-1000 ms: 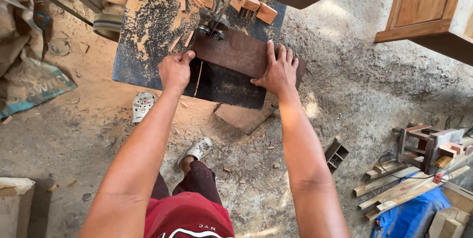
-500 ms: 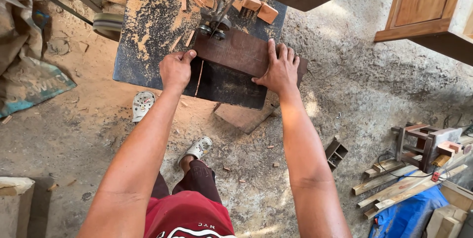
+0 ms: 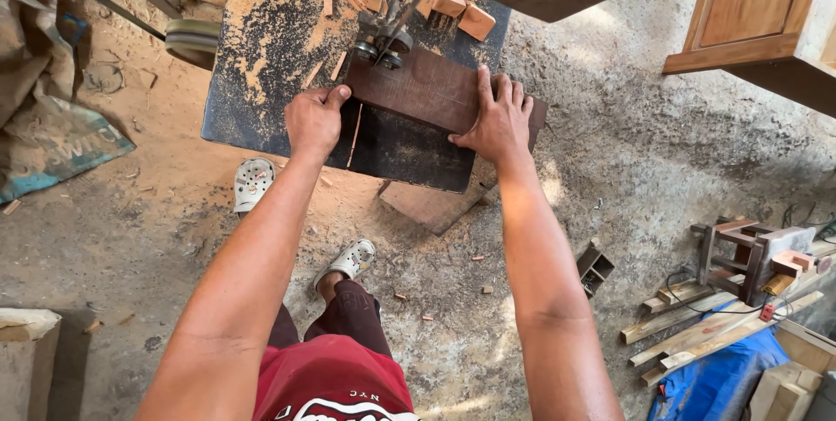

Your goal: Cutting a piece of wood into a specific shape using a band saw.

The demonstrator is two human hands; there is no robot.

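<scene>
Two hands on dark board (image 3: 427, 90) lying on sawdusty table (image 3: 261, 55): left hand (image 3: 315, 121) curled gripping near edge, right hand (image 3: 498, 121) spread flat on top; blade guide (image 3: 381, 48) at far edge.

dark brown board (image 3: 435, 90), red shorts (image 3: 335, 382)

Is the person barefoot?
No, each foot wears a white perforated clog, and the feet stand on the sandy concrete floor below the dark sawdust-covered saw table.
</scene>
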